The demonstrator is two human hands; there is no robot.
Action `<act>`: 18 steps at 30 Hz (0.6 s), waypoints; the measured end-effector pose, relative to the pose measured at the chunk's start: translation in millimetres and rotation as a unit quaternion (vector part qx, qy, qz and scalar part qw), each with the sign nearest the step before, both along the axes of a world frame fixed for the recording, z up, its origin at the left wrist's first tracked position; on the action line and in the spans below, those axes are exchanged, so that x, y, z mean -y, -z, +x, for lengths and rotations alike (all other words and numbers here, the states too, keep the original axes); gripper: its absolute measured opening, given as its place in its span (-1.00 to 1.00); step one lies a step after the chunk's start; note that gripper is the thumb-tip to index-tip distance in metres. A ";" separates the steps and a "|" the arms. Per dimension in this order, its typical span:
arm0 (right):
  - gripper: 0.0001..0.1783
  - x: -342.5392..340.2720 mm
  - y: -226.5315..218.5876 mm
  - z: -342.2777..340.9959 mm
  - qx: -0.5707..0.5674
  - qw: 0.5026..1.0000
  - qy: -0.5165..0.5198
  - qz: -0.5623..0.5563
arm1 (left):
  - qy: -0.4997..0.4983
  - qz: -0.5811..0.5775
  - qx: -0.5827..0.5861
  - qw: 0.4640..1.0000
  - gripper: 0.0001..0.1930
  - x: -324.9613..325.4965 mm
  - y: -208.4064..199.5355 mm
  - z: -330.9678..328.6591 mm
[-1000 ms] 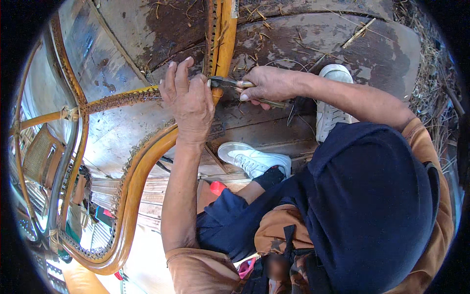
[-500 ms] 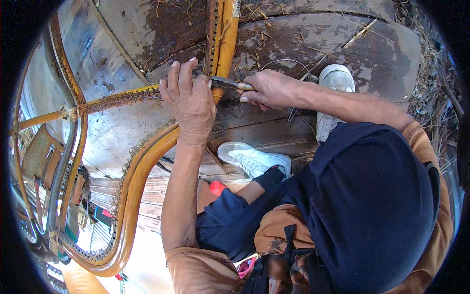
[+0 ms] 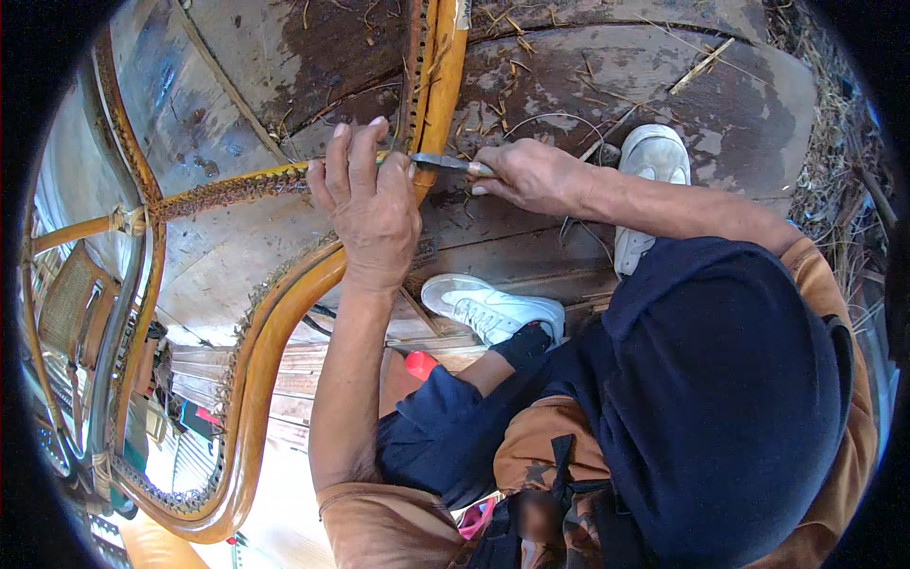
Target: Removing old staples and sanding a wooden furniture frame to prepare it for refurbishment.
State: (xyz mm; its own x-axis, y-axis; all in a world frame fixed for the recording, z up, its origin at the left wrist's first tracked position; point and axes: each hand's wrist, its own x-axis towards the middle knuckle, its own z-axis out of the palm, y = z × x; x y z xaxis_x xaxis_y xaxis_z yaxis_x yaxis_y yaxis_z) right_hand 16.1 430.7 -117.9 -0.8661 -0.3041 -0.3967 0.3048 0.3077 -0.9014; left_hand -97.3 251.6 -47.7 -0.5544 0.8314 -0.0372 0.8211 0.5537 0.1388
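My left hand (image 3: 377,213) lies over the joint of a curved, varnished wooden furniture frame (image 3: 251,408). Its outer fingers are raised, while the index finger bends down beside a metal blade; the thumb and whatever it pinches are hidden. In my right hand (image 3: 540,175) is a short knife-like tool, its handle in my fist. The tool's blade (image 3: 441,161) crosses the upright rail (image 3: 444,90) and reaches toward my left index finger. Rows of small holes and rough fibre bits line the frame's inner edges, including the side bar (image 3: 237,192).
Wet, stained boards (image 3: 569,71) lie beneath, scattered with fibre scraps. My white shoes (image 3: 493,308) rest near the frame. Dry fibre (image 3: 825,171) is heaped at the right edge. Farther left stand more frame pieces and a woven cane panel (image 3: 71,294). A red object (image 3: 420,364) sits by my leg.
My right hand and the tool have shifted slightly to the right, and the blade lies at a slightly different angle. The frame and my left hand have moved only a little.
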 end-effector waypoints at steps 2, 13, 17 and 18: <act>-0.74 -1.1 -0.5 3.1 -0.017 1.000 0.003 -0.003 | 0.002 -0.004 0.004 1.000 -0.84 -0.5 -7.2 3.0; -0.71 -34.2 -31.8 0.1 0.067 0.967 -0.227 0.098 | 0.076 -0.082 0.046 0.993 -0.84 19.5 -43.2 24.4; -0.68 -38.3 -30.4 -0.9 0.147 0.970 -0.193 -0.015 | 0.007 -0.093 0.093 0.991 -0.82 18.2 -33.0 20.2; -0.68 -38.3 -30.2 -2.0 0.115 0.977 -0.177 -0.038 | -0.015 -0.078 0.069 0.994 -0.82 17.0 -29.2 17.4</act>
State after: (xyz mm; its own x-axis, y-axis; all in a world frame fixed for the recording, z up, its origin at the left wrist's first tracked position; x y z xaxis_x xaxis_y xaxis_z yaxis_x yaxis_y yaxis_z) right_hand 14.0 469.0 -87.7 -0.5918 -0.6049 -0.5328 0.3882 0.3654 -0.8461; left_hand -79.9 234.7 -18.4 -0.5600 0.7921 -0.2430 0.7824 0.6020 0.1595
